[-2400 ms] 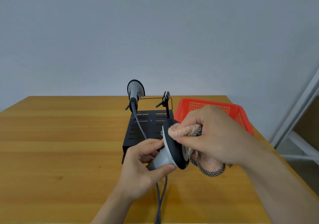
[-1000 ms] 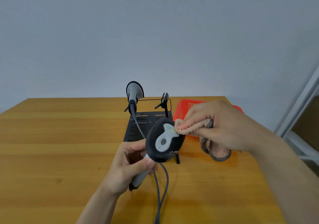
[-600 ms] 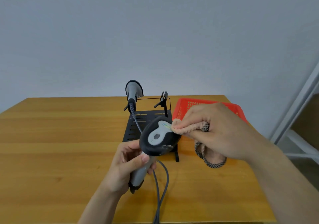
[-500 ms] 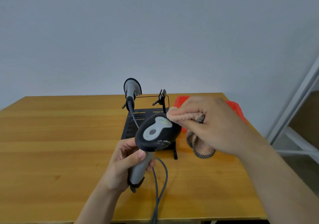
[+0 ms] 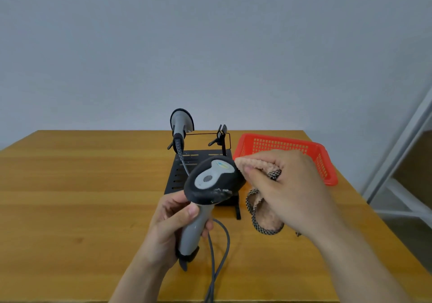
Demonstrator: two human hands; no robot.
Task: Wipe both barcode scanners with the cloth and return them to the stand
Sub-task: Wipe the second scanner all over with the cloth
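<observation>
My left hand (image 5: pixel 168 230) grips the grey handle of a barcode scanner (image 5: pixel 211 181), whose black head with a grey top panel faces up. My right hand (image 5: pixel 287 188) pinches a pink cloth (image 5: pixel 254 163) with a checked border and presses it against the right edge of the scanner head. The rest of the cloth hangs below my right hand. A second scanner (image 5: pixel 180 124) sits upright in the left holder of the black stand (image 5: pixel 180 176) behind. The stand's right holder (image 5: pixel 221 137) has nothing in it.
A red plastic basket (image 5: pixel 311 153) stands at the back right of the wooden table (image 5: pixel 70 197). The held scanner's grey cable (image 5: pixel 219 260) loops down toward the table's front edge. A white frame rises beyond the table's right side.
My left hand has turned the scanner from side-on to top panel up and lowered the head. The cloth in my right hand has moved from the head's face to its right edge.
</observation>
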